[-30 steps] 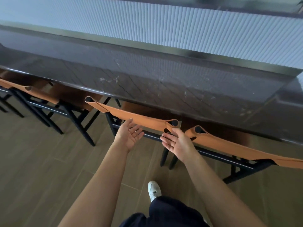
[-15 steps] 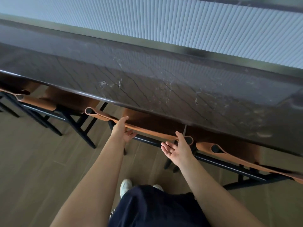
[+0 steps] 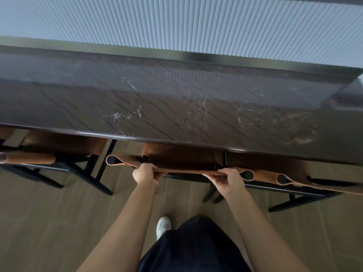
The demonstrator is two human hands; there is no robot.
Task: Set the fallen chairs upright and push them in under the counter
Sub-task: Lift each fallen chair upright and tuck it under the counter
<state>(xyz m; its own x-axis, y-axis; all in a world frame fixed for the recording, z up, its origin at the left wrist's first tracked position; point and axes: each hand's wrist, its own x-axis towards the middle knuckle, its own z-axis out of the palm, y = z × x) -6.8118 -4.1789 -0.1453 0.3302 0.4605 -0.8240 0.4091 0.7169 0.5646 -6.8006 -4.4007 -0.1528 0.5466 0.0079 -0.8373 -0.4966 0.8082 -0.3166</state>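
A white shoe (image 3: 163,226) stands nearest on the wood floor (image 3: 49,222), which lies open behind the chairs. Ahead, the left hand (image 3: 145,174) and right hand (image 3: 228,177) both have their fingers curled tight round the tan back strap of the middle chair (image 3: 182,160). It stands upright, its seat beneath the counter's (image 3: 176,107) near edge. The left chair (image 3: 29,158) sits near, and the right chair (image 3: 282,179) is just beside it. Beyond the counter's far edge rises a fluted wall panel (image 3: 176,22).

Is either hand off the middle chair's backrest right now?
No, the left hand and the right hand both grip the middle chair's tan leather backrest near its ends.
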